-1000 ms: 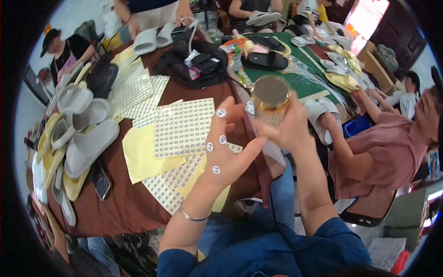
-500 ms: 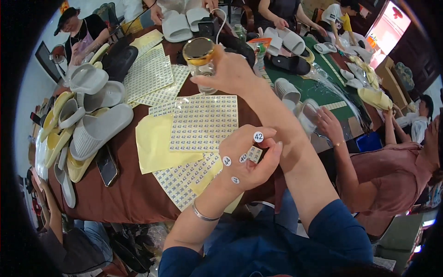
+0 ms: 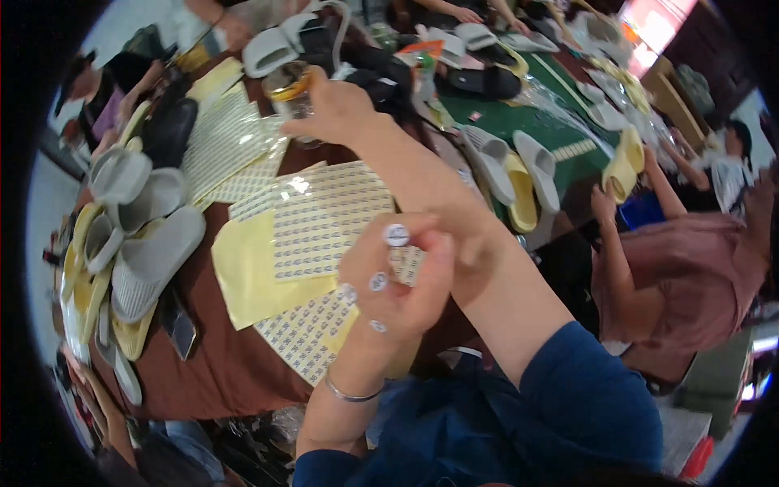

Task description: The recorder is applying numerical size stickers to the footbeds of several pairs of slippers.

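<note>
Your right hand (image 3: 337, 109) grips the gold-lidded glass jar (image 3: 289, 94) beside the far sticker sheets (image 3: 227, 146); get it level before letting go. Your left hand (image 3: 393, 300) curls around a label strip (image 3: 406, 265): pinch lightly, avoiding creases.

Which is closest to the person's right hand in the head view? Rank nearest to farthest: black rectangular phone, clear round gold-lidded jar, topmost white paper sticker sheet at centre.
1. Clear round gold-lidded jar: held in the right hand.
2. Topmost white paper sticker sheet: centre, below that hand in view.
3. Black rectangular phone: lower left.
</note>
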Demonstrator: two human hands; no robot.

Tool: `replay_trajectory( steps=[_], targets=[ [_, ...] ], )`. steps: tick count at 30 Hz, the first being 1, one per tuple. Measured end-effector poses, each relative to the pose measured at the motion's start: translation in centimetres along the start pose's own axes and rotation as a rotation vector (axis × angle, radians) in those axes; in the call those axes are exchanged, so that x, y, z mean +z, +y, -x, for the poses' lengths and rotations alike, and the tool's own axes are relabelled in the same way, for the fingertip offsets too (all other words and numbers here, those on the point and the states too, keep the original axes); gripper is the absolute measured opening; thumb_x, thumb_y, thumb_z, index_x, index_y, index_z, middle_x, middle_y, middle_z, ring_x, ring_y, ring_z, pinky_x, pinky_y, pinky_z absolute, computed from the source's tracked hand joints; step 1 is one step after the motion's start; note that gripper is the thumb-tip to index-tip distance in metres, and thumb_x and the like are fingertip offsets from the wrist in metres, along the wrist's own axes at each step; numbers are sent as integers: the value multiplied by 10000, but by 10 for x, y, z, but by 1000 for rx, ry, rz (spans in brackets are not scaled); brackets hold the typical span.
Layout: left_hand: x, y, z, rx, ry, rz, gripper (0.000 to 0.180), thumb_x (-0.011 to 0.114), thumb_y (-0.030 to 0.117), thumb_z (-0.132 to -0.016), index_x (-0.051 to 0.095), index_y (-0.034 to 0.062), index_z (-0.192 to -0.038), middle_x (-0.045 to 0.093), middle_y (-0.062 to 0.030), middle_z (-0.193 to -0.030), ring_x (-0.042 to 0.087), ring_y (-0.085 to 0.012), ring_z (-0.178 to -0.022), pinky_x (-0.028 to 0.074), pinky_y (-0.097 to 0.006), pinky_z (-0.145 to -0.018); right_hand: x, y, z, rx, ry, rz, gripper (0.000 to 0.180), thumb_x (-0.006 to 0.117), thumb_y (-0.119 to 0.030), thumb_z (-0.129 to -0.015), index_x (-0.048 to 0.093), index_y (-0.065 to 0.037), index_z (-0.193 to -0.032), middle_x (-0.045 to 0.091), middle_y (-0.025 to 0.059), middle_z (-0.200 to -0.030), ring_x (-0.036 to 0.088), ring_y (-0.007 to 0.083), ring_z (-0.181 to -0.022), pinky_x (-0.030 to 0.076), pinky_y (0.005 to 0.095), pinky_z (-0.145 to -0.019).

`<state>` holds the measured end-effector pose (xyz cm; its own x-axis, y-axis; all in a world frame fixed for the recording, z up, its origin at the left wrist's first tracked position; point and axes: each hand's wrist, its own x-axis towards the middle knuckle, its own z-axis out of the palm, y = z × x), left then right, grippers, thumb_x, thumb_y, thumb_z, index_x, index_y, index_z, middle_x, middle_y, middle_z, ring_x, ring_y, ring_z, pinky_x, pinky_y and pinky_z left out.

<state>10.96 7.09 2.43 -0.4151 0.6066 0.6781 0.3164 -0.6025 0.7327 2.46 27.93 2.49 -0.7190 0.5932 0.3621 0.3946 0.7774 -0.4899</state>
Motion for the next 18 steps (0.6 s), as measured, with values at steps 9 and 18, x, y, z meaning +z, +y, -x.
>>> replay_trajectory(
  steps=[9,18],
  targets=[
    [6,2,1,-175,53,168,196,636,-24,-878,587,-56,-1065,626,-73,-809,587,-105,-723,475,-223,-668,-102,150,56,188,131,410,490,590,-562,-886,680,-93,-998,711,163,-932,684,351,-912,530,474,-770],
    [2,-6,2,-285,90,135,156,610,26,-913,568,-31,-1052,619,-67,-771,585,-96,-704,473,-222,-656,-86,343,209,675,-189,530,388,622,-409,-866,693,-83,-1063,689,196,-1036,661,381,-973,525,482,-868]
  ],
)
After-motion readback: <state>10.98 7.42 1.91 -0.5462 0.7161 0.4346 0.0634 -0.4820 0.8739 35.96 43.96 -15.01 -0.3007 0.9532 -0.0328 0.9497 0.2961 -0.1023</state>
